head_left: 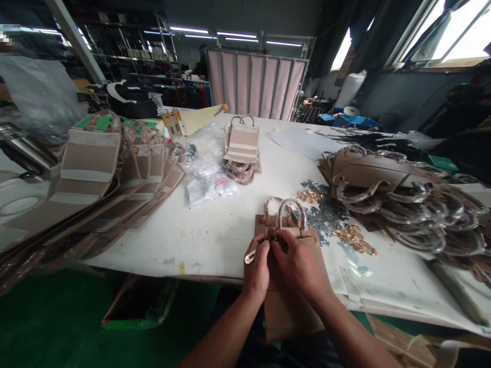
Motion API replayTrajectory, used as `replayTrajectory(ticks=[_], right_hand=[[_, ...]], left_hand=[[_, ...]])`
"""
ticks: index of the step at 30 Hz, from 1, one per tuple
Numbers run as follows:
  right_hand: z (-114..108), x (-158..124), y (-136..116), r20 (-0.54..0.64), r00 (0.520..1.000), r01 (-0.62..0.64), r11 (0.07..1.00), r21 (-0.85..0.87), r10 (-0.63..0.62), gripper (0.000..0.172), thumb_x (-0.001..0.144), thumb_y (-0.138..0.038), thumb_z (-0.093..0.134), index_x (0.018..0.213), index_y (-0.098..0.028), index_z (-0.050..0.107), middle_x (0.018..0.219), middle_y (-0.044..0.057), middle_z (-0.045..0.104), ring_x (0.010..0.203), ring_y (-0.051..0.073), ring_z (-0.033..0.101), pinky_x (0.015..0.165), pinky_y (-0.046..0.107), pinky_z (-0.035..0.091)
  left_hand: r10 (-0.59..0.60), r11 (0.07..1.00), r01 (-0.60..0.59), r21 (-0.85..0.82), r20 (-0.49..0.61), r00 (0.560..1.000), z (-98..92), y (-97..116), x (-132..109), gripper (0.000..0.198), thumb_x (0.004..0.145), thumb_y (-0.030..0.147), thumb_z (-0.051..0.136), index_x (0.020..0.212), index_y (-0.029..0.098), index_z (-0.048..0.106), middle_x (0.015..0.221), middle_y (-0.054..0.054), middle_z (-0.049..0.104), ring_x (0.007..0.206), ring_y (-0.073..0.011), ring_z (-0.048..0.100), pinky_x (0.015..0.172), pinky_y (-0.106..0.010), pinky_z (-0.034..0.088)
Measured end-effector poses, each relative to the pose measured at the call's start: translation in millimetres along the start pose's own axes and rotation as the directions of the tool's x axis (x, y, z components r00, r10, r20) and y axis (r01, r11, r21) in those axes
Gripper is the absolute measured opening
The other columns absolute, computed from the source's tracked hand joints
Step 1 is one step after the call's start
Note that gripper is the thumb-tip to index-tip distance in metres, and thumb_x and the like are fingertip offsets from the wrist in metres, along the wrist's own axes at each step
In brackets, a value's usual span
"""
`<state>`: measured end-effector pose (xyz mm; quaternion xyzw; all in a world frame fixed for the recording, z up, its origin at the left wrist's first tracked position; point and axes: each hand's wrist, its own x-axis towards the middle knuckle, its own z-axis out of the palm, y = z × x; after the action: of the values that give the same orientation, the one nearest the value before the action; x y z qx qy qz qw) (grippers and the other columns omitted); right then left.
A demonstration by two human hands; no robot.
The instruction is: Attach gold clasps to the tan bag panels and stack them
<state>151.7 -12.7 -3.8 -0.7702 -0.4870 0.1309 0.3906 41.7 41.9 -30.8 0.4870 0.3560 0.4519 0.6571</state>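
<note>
A tan handbag (293, 306) hangs over the table's front edge, its twin handles (291, 208) wrapped in clear plastic and pointing away from me. Both hands meet at its upper part, just below the handles. My left hand (256, 271) is closed, and a gold metal fitting (249, 256) sticks out from its fingers on the left side. The left thumb and forefinger press at the bag. My right hand (297, 258) is closed in a pinch beside the left fingertips, against the bag. Whatever lies between the right fingertips is hidden.
Gold fittings (355, 239) and grey metal plates (326, 212) lie loose beyond the bag. Stacked handbags fill the right (383, 179) and left (92, 158) of the table (161, 240). Another small stack (243, 140) stands mid-table beside clear plastic bags (210, 184).
</note>
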Motion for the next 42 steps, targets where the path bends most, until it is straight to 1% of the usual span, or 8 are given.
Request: replayTrajectory(ticks=[7, 18, 29, 32, 35, 38, 40, 42], right_hand=[[-5, 9, 0, 0.066, 0.998, -0.027, 0.999, 0.032, 0.025, 0.020, 0.095, -0.031, 0.059, 0.105, -0.028, 0.075, 0.084, 0.003, 0.077, 0.072, 0.025, 0.071, 0.064, 0.031, 0.047], [7, -8, 10, -0.049, 0.992, -0.093, 0.920, 0.380, 0.120, 0.026, 0.097, -0.046, 0.064, 0.105, -0.023, 0.074, 0.084, 0.005, 0.078, 0.066, 0.024, 0.073, 0.064, 0.032, 0.055], [0, -1, -1, -0.104, 0.990, -0.037, 0.885, 0.464, 0.095, 0.015, 0.094, -0.027, 0.064, 0.098, -0.024, 0.078, 0.074, 0.001, 0.073, 0.062, 0.019, 0.068, 0.061, 0.027, 0.052], [-20, -18, 3, -0.148, 0.989, 0.083, 0.881, 0.467, -0.015, 0.016, 0.097, -0.027, 0.064, 0.105, -0.026, 0.077, 0.080, 0.000, 0.073, 0.069, 0.018, 0.068, 0.065, 0.025, 0.052], [-59, -32, 40, -0.247, 0.968, 0.102, 0.960, 0.260, -0.035, 0.016, 0.100, -0.032, 0.063, 0.098, -0.026, 0.078, 0.087, 0.002, 0.074, 0.078, 0.019, 0.069, 0.072, 0.026, 0.052], [-117, -33, 106, -0.386, 0.913, -0.179, 0.980, -0.092, 0.130, 0.022, 0.100, -0.036, 0.061, 0.101, -0.024, 0.079, 0.099, 0.004, 0.075, 0.081, 0.019, 0.071, 0.072, 0.026, 0.053], [-155, -29, 152, -0.452, 0.865, -0.320, 0.934, -0.160, 0.219, 0.030, 0.100, -0.037, 0.059, 0.115, -0.019, 0.078, 0.116, 0.012, 0.073, 0.082, 0.021, 0.072, 0.069, 0.030, 0.052], [-182, -25, 190, -0.474, 0.835, -0.414, 0.886, -0.208, 0.279, 0.037, 0.097, -0.037, 0.062, 0.121, -0.014, 0.078, 0.123, 0.018, 0.070, 0.079, 0.024, 0.071, 0.063, 0.032, 0.048]], left_hand=[[0.023, 1.000, -0.022, 0.009, -0.032, 0.999, 2.9, -3, -1, 0.026, 0.093, 0.040, 0.063, 0.104, 0.021, 0.077, 0.108, -0.006, 0.077, 0.110, -0.0275, 0.067, 0.096, -0.032, 0.051], [0.017, 0.999, -0.016, 0.035, -0.005, 1.000, -1.9, -8, 2, 0.024, 0.097, 0.040, 0.062, 0.106, 0.023, 0.076, 0.111, -0.004, 0.076, 0.114, -0.0259, 0.065, 0.097, -0.031, 0.049], [-0.001, 0.995, 0.002, 0.096, -0.017, 1.000, 1.4, -19, 13, 0.035, 0.092, 0.052, 0.068, 0.112, 0.023, 0.074, 0.114, -0.004, 0.076, 0.113, -0.0263, 0.066, 0.098, -0.035, 0.051], [-0.025, 0.998, 0.027, 0.052, -0.048, 0.999, 5.6, -11, 19, 0.038, 0.085, 0.052, 0.075, 0.108, 0.022, 0.074, 0.110, -0.005, 0.077, 0.112, -0.0291, 0.068, 0.101, -0.041, 0.052], [-0.053, 0.995, 0.051, 0.085, 0.016, 0.998, 9.8, 3, 22, 0.041, 0.078, 0.051, 0.081, 0.105, 0.021, 0.074, 0.110, -0.006, 0.077, 0.117, -0.0329, 0.067, 0.109, -0.047, 0.049], [-0.117, 0.985, 0.101, 0.137, 0.121, 0.986, 9.5, 11, 21, 0.052, 0.077, 0.054, 0.082, 0.117, 0.023, 0.071, 0.123, -0.009, 0.073, 0.127, -0.0364, 0.063, 0.114, -0.053, 0.046], [-0.125, 0.972, 0.113, 0.204, 0.048, 0.991, 6.3, 11, 22, 0.066, 0.075, 0.058, 0.082, 0.129, 0.024, 0.064, 0.136, -0.011, 0.066, 0.131, -0.0386, 0.060, 0.114, -0.058, 0.045], [-0.018, 0.941, 0.034, 0.337, -0.051, 0.999, 3.0, 12, 26, 0.079, 0.072, 0.063, 0.082, 0.137, 0.024, 0.058, 0.147, -0.014, 0.058, 0.131, -0.0405, 0.059, 0.114, -0.060, 0.046]])
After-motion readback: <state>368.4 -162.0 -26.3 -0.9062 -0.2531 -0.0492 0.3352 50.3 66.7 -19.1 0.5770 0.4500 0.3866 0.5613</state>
